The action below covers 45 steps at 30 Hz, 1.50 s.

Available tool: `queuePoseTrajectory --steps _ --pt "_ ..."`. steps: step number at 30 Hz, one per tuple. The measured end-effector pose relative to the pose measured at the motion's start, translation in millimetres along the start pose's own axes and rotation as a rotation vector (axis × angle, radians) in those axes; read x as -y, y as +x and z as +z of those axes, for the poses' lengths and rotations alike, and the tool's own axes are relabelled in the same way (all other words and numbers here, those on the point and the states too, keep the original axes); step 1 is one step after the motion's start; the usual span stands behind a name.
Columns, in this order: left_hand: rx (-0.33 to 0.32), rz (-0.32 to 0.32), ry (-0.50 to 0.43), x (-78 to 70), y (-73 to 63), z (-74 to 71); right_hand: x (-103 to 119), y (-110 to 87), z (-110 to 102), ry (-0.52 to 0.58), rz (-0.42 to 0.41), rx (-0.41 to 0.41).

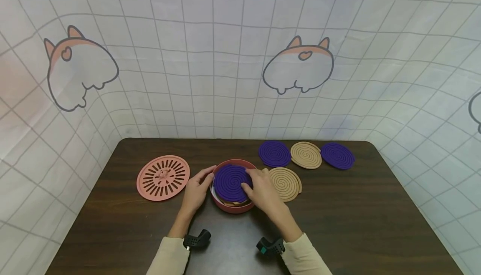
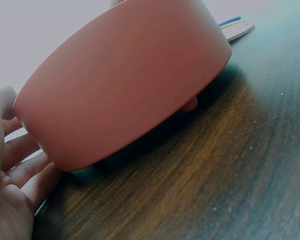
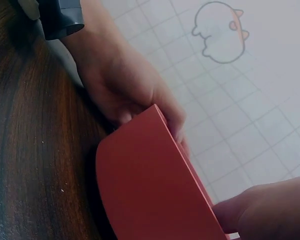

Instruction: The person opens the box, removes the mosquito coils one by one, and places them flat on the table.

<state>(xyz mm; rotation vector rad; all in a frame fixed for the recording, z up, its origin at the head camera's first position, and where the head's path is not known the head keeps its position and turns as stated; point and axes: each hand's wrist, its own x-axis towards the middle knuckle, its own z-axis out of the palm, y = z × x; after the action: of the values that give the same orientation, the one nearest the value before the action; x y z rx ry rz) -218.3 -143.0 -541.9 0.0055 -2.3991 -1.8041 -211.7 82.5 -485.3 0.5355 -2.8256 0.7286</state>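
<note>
A round red-pink mosquito coil holder [image 1: 234,210] stands on the table between both hands. Inside it a purple mosquito coil [image 1: 232,183] lies on top, with tan coil edges and a white rim showing beneath. My left hand [image 1: 196,190] holds the holder's left side, thumb at the rim and fingers along the outer wall [image 2: 125,85]. From the right, my right hand [image 1: 264,189] pinches the purple coil's right edge, thumb and fingers over the holder's rim. In the right wrist view, its fingertips are hidden behind the wall [image 3: 145,180].
Left of the holder lies its slotted pink lid [image 1: 163,177]. To the right are a tan coil [image 1: 283,184] close by the right hand, then a purple coil [image 1: 274,153], another tan coil [image 1: 306,155] and another purple coil [image 1: 337,156] along the table's back. A white grid-patterned curtain [image 1: 225,112] hangs behind.
</note>
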Motion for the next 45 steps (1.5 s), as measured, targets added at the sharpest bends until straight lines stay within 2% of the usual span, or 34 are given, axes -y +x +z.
queuePoseTrajectory --steps 4,11,25,30,33,37,45 --pt "0.005 0.003 0.005 0.9 0.1 -0.5 0.1 -1.2 1.9 0.025 -0.015 -0.026" --pt "0.015 0.017 -0.008 0.1 0.6 -0.6 1.6 -1.7 -1.5 0.103 -0.014 -0.007" --pt "0.016 0.017 0.003 1.2 1.2 -0.4 -3.6 0.2 -8.1 0.438 0.078 -0.026" --pt "0.018 0.009 0.0 -0.8 0.3 -0.9 -4.4 0.8 -10.6 0.562 0.168 0.014" --pt "0.019 0.006 0.001 -2.0 0.1 -1.0 -5.7 1.4 -11.6 0.594 0.185 0.045" --pt "0.017 0.004 -0.001 -3.0 0.0 -1.2 -7.6 1.8 -12.8 0.586 0.166 0.081" --pt "0.016 -0.008 -0.004 -2.5 0.8 -1.2 -10.1 1.1 -15.3 0.637 0.106 0.145"
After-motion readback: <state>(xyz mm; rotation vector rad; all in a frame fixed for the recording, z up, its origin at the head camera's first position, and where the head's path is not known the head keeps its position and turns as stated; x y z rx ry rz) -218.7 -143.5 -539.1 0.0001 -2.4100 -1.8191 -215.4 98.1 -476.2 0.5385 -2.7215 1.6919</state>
